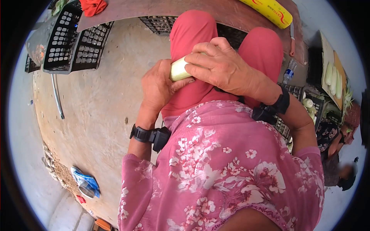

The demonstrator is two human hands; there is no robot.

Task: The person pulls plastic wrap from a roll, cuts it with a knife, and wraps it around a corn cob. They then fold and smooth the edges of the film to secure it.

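Above my lap, both hands are closed around a pale green, thick vegetable stalk (179, 70) with a smooth surface. My left hand (157, 82) wraps its left end, with the thumb along the underside. My right hand (223, 69) grips over its right end, fingers curled across the top. Fingers cover both ends of the stalk, so its full length is hidden. Close behind the hands are my knees in red trousers (192, 30).
A brown table (127, 8) edges the far side, bearing a yellow film roll (269, 12) and a knife (292, 42). Black crates (71, 50) stand left. Rightward are a plastic bottle (289, 71), pale stalks (333, 81) on a board, and another person (333, 142).
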